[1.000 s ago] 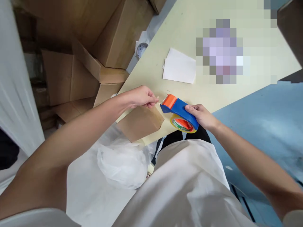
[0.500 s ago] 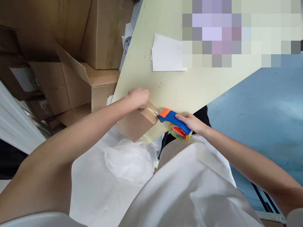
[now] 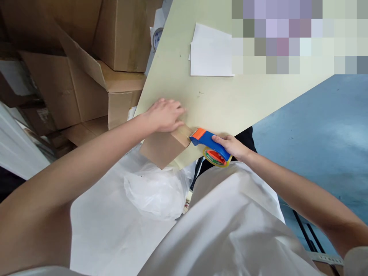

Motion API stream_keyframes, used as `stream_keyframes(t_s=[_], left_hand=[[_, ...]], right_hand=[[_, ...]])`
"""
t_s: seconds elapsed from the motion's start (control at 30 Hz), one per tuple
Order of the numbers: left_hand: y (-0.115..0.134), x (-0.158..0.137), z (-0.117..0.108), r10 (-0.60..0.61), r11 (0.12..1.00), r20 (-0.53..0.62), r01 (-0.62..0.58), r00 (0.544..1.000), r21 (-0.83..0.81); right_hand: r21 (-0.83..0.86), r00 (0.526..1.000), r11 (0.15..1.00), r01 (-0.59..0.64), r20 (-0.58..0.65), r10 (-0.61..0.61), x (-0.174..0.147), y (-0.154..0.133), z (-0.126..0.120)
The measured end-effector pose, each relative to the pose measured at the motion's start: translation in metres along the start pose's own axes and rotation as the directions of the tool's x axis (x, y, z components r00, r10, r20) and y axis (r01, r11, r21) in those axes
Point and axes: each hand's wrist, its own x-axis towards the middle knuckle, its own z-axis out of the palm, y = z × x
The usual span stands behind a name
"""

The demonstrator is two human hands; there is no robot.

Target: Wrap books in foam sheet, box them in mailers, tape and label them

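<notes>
A small brown cardboard box [image 3: 163, 148] sits at the table's near corner. My left hand [image 3: 166, 115] lies over its top, fingers stretched out and slightly blurred. In my right hand [image 3: 231, 145] is a blue and orange tape dispenser [image 3: 209, 143], gripped by its handle, with a roll of clear tape [image 3: 215, 157] on its underside. The dispenser's orange head is at the box's right end, where a shiny strip of tape shows on the top. What lies beneath my left palm is hidden.
White sheets [image 3: 211, 53] lie farther back on the pale table [image 3: 238, 103]. Large cardboard boxes [image 3: 126, 38] and an open carton [image 3: 86, 88] stand to the left. A crumpled clear plastic bag [image 3: 155, 191] hangs below the near corner. A tape roll [image 3: 157, 38] is by the table's left edge.
My left hand has gone from curled fingers to spread, flatter ones on the box top. The dispenser stays at the box's right end. The view has shifted slightly.
</notes>
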Motion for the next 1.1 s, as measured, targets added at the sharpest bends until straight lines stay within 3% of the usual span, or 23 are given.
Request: stream_keyframes(t_s=[0.1, 0.17, 0.3, 0.53, 0.67, 0.83, 1.0, 1.1], left_hand=[[-0.007, -0.014, 0.016, 0.326, 0.945, 0.056, -0.326, 0.944, -0.024], [-0.014, -0.019, 0.03, 0.394, 0.919, 0.104, -0.392, 0.913, -0.036], [-0.026, -0.021, 0.048, 0.347, 0.938, 0.133, -0.346, 0.928, -0.032], [-0.032, -0.027, 0.051, 0.297, 0.953, 0.061, -0.292, 0.953, -0.087], [-0.035, -0.031, 0.058, 0.235, 0.965, 0.063, -0.225, 0.97, -0.136], [-0.042, -0.041, 0.064, 0.107, 0.964, 0.019, -0.099, 0.994, -0.245], [-0.068, -0.057, 0.078, -0.196, 0.876, -0.075, 0.14, 0.978, -0.462], [-0.072, -0.063, 0.091, -0.38, 0.757, -0.245, 0.147, 0.892, -0.637]], right_hand=[[0.007, 1.0, 1.0, -0.012, 0.025, 0.012, -0.001, 0.0, -0.003], [0.017, 0.999, 0.999, -0.029, 0.037, 0.028, 0.0, 0.001, -0.005], [0.061, 0.996, 0.997, -0.052, 0.078, 0.047, 0.005, 0.003, -0.007], [0.069, 0.984, 0.986, -0.153, 0.099, 0.146, 0.002, 0.009, -0.012], [0.003, 0.956, 0.965, -0.264, 0.136, 0.261, -0.003, 0.025, -0.016], [0.072, 0.964, 0.978, -0.194, 0.199, 0.176, 0.009, 0.02, 0.012], [0.026, 0.967, 0.983, -0.18, 0.188, 0.172, 0.037, -0.045, 0.03], [-0.057, 0.967, 0.987, -0.151, 0.199, 0.159, 0.053, -0.104, 0.03]])
